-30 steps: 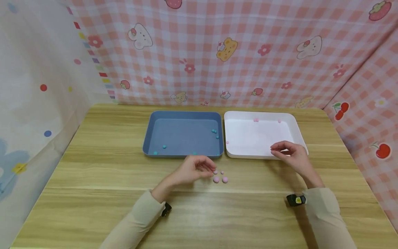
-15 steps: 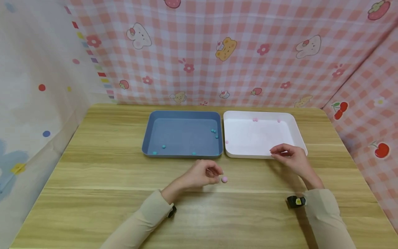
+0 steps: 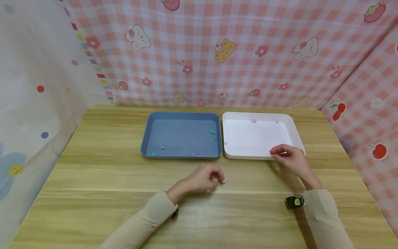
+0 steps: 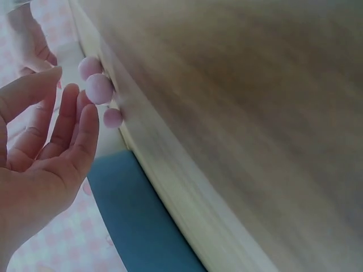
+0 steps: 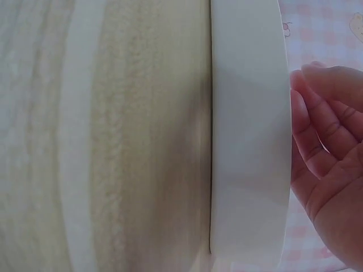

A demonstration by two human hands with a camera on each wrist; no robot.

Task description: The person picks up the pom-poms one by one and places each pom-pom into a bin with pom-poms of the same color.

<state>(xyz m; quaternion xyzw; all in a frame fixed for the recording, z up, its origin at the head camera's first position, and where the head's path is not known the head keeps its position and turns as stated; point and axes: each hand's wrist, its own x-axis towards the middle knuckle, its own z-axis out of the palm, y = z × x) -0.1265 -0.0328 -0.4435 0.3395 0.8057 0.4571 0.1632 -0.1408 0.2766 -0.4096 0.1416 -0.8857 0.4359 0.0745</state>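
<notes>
My left hand (image 3: 203, 178) is low over the table in the head view, fingers bent beside the pink balls (image 3: 224, 181). In the left wrist view, loosely curved fingers (image 4: 88, 133) are right by the pink balls (image 4: 100, 89), two larger and one smaller; no pinch on them shows. My right hand (image 3: 292, 159) hovers at the front right of the white tray (image 3: 248, 156). Its thumb and index fingertips are close together, and nothing is seen between them. The right wrist view has this hand (image 5: 334, 136) beyond the tray's outer wall (image 5: 249, 124).
A blue-grey tray (image 3: 181, 138) stands left of the white one, with several teal balls (image 3: 162, 148) in it. Small pink balls (image 3: 254, 121) lie inside the white tray. Both trays are on a wooden table (image 3: 109, 166), with a checked cloth (image 3: 199, 52) hanging behind.
My left hand has moved right and nearer the table's front, now covering part of the pink ball group. The right hand stays over the white tray, dipping only slightly.
</notes>
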